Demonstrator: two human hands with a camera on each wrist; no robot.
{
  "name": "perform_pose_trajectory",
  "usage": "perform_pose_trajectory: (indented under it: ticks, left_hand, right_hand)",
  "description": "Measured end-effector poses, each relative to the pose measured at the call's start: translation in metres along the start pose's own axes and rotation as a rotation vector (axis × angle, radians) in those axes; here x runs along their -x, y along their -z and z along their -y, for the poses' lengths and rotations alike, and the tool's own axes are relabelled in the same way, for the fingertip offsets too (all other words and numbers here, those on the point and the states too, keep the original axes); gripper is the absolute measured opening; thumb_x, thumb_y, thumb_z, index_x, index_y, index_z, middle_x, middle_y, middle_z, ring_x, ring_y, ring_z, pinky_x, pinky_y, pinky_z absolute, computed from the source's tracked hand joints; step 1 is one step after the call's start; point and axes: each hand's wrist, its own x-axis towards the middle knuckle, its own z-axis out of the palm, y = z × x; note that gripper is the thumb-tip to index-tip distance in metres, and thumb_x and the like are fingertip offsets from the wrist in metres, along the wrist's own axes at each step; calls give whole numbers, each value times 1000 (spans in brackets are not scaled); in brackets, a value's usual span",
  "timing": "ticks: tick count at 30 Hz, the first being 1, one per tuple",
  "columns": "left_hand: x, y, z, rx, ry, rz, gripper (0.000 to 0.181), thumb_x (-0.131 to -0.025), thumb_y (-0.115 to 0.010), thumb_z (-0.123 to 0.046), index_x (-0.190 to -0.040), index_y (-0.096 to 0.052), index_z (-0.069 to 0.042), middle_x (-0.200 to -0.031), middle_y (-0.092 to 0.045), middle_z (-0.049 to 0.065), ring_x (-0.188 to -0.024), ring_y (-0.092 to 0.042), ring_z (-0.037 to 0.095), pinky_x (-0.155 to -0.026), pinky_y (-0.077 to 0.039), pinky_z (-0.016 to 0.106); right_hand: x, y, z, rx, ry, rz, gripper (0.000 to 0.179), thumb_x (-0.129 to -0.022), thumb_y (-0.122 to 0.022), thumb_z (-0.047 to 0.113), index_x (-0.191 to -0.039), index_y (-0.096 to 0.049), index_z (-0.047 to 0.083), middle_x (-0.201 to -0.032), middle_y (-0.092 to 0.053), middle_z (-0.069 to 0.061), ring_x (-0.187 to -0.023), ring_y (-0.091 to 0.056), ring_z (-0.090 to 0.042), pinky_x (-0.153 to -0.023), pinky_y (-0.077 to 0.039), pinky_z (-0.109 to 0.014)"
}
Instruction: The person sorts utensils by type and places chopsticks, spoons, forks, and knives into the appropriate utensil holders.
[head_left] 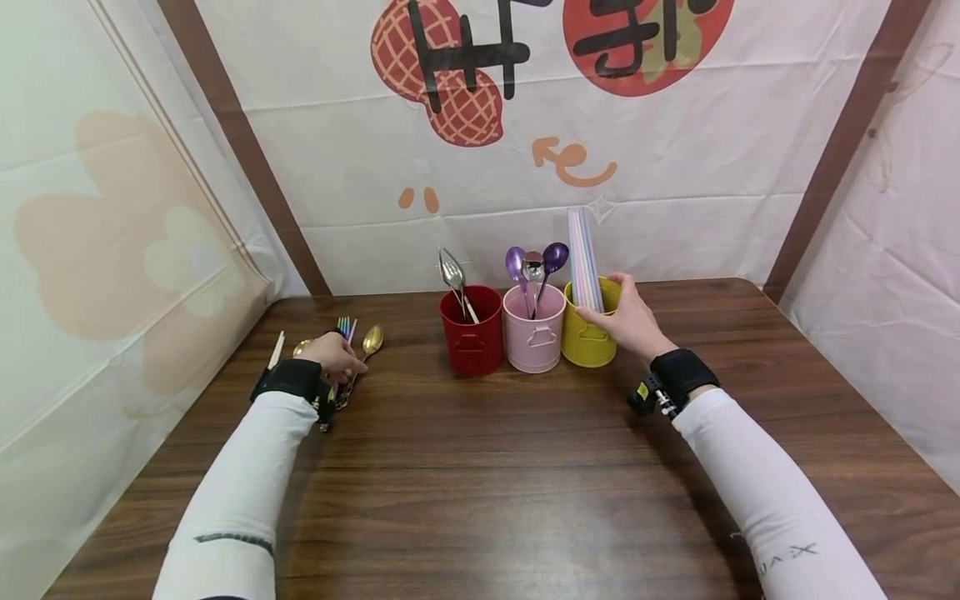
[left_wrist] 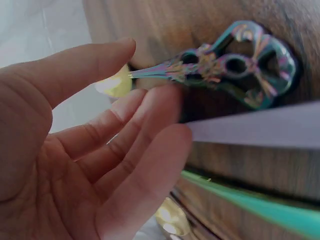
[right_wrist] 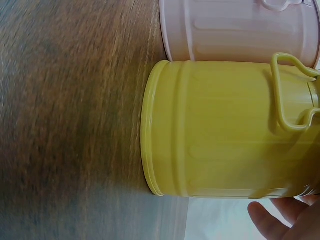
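My left hand (head_left: 330,357) is over the cutlery at the table's left side, thumb and fingers spread apart. In the left wrist view, a spoon with an ornate iridescent handle (left_wrist: 235,65) and gold bowl lies just past the fingertips. A pale flat handle (left_wrist: 260,126) and a green one (left_wrist: 250,204) lie below it. My right hand (head_left: 636,321) grips the yellow bucket (head_left: 589,346) at its right side, thumb across the front near the rim. A bundle of pastel striped straws (head_left: 585,258) leans upright in that bucket. The right fingers' contact is partly hidden.
The pink bucket (head_left: 534,346) holds purple and silver spoons. Left of it, the red bucket (head_left: 472,346) contains metal utensils (head_left: 452,271). A gold spoon (head_left: 372,339), a rainbow fork (head_left: 344,326) and a pale stick (head_left: 277,350) lie near my left hand. Fabric walls (head_left: 360,250) border the wooden table (head_left: 480,483).
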Motion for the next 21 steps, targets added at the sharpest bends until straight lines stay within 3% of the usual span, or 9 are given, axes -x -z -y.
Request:
perform_pose_trajectory:
  ticks: [6, 13, 21]
  left_hand:
    - [-6, -3, 0, 23, 38, -37, 14, -82, -72, -9, -76, -64, -1, -55, -60, -1, -50, -61, 10, -48, -48, 24]
    - [-11, -5, -5, -34, 54, -63, 13, -81, -70, -8, -72, -63, -1, -51, -59, -3, -48, -60, 8, -46, -44, 23]
    - [-13, -3, -7, 13, 65, 66, 14, -77, -65, -6, -65, -58, -3, -50, -58, -3, -48, -61, 7, -53, -49, 19]
  right_hand:
    - [0, -1, 0, 3, 2, -5, 92, -84, -72, 51, -144, -20, 5, -144, -35, -27, -127, -40, -40, -106, -31, -53]
    - [-1, 1, 1, -6, -9, 0, 93, -83, -71, 52, -145, -19, 5, -145, -34, -27, -129, -39, -40, -106, -30, -53]
    - [0, 1, 1, 4, -17, 15, 95, -83, -70, 54, -145, -18, 5, -145, -32, -27, -128, -39, -40, -106, -30, -53]
